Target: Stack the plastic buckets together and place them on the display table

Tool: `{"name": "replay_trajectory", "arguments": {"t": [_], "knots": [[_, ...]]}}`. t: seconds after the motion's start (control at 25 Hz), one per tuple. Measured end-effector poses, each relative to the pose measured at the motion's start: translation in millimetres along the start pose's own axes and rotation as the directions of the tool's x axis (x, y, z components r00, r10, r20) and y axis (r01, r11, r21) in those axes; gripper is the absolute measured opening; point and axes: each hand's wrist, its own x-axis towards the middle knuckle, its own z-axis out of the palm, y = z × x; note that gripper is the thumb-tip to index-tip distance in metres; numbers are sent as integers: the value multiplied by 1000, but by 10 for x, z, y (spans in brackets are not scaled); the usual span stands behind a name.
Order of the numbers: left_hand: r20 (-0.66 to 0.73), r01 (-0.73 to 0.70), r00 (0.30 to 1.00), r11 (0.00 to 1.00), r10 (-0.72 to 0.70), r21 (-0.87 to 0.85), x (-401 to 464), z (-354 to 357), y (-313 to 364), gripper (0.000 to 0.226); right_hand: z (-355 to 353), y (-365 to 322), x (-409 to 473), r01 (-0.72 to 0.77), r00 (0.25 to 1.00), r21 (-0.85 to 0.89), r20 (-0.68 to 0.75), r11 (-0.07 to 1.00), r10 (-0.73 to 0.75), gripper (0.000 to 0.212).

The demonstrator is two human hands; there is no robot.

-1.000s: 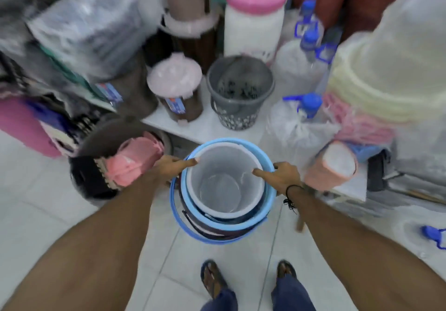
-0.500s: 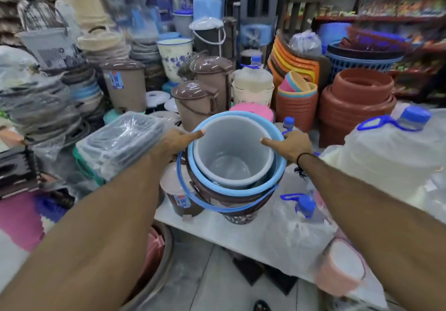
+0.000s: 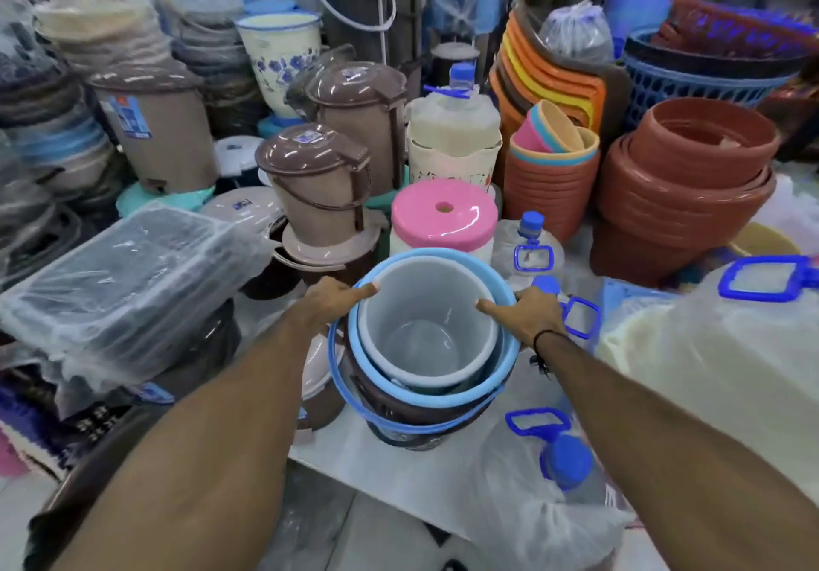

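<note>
A stack of nested plastic buckets point(image 3: 425, 349) is held over the white display table point(image 3: 399, 473): a grey bucket inside, a light blue one around it, a dark brown one outermost, with a blue handle hanging at the front. My left hand point(image 3: 328, 300) grips the left rim, thumb over the edge. My right hand point(image 3: 523, 313) grips the right rim the same way. The stack's base is low over the table near its front edge, above a dark patterned bucket; I cannot tell whether it rests on anything.
A pink-lidded white tub point(image 3: 443, 220) stands just behind the stack. Brown lidded bins point(image 3: 319, 189) sit behind left, wrapped trays point(image 3: 128, 278) at the left, clear jugs with blue caps point(image 3: 563, 464) to the right, terracotta pots point(image 3: 682, 189) at the back right.
The bucket stack has been lifted from floor level up to the table and carried forward over it. Both hands have kept their hold on the rim throughout.
</note>
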Motion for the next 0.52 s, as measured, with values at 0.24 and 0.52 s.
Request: {"name": "replay_trajectory", "arguments": {"t": [0.24, 0.52], "knots": [[42, 46, 998, 983, -55, 180, 651, 556, -495, 59, 747, 372, 353, -115, 971, -60, 206, 992, 125, 67], [93, -26, 995, 869, -23, 493, 1162, 759, -801, 63, 1078, 369, 452, -173, 944, -152, 257, 973, 208, 61]]}}
